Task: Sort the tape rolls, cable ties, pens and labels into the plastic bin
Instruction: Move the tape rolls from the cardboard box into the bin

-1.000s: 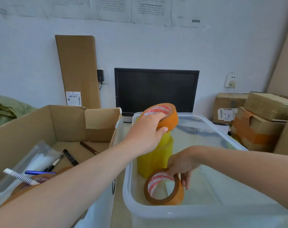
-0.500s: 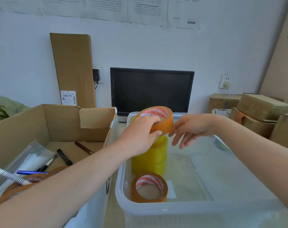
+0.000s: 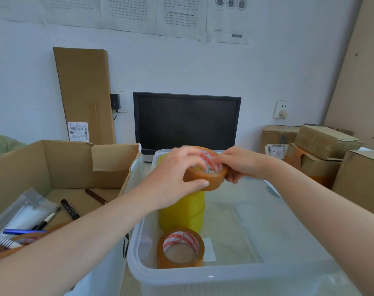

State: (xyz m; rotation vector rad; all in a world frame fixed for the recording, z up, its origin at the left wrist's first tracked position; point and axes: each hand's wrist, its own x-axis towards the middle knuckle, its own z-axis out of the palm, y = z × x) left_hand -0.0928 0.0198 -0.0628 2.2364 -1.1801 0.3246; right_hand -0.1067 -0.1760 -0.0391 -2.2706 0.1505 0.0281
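Note:
A brown tape roll point(image 3: 205, 178) with a red-and-white core hangs above the clear plastic bin point(image 3: 173, 280). My left hand point(image 3: 173, 178) grips its near side and my right hand point(image 3: 239, 165) holds its far side. Under it in the bin stands a stack of yellow tape rolls point(image 3: 181, 212). A second brown tape roll point(image 3: 180, 247) lies flat at the bin's front, next to a white label point(image 3: 209, 249). In the cardboard box point(image 3: 60, 163) on the left lie pens point(image 3: 69, 209), a bag of white cable ties point(image 3: 25, 212) and more tape rolls point(image 3: 21, 242), partly hidden by my left arm.
A dark monitor point(image 3: 186, 122) stands behind the bin against the wall. A tall flat carton point(image 3: 84, 92) leans on the wall at the left. Taped cardboard boxes point(image 3: 323, 150) are stacked on the right.
My right hand let go of the roll at the bin's front, rose and took hold of the raised roll. That front roll now lies flat.

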